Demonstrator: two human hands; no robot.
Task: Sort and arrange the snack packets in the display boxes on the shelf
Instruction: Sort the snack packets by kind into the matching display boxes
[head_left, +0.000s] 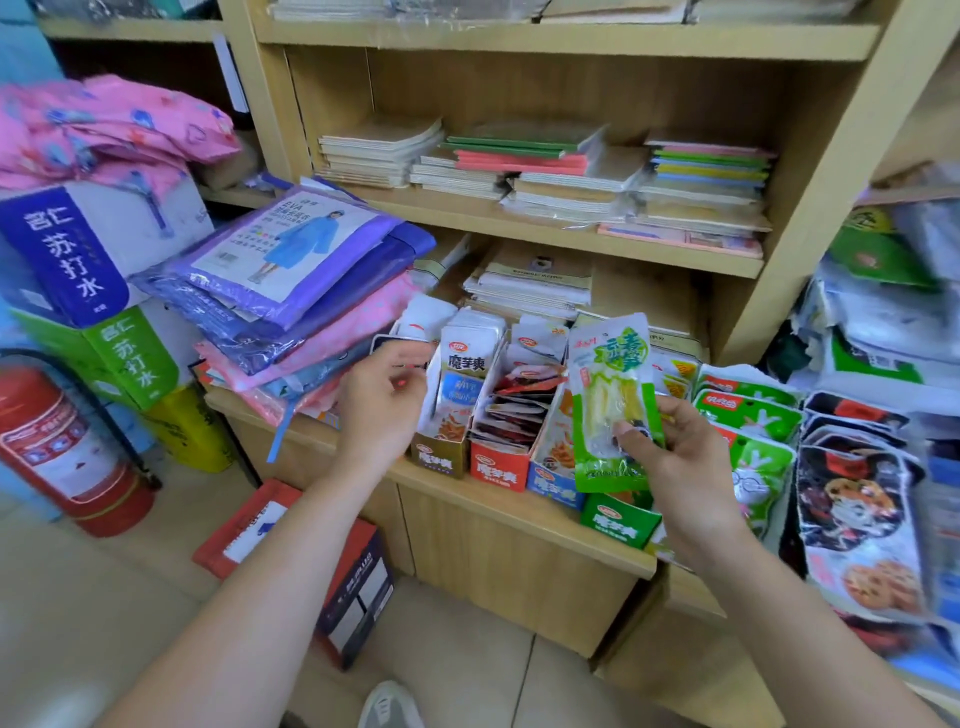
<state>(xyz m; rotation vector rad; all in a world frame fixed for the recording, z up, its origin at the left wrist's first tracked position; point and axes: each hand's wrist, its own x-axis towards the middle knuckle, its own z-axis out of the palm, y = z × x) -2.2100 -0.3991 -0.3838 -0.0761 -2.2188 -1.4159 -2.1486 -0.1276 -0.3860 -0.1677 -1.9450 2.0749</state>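
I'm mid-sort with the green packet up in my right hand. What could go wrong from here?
1. The right hand pinches the green packet only near its lower edge; it could slip.
2. The green box overhangs the shelf edge and might tip when loaded.
3. The left hand is close to the upright packets in the gold box; a nudge could topple them.
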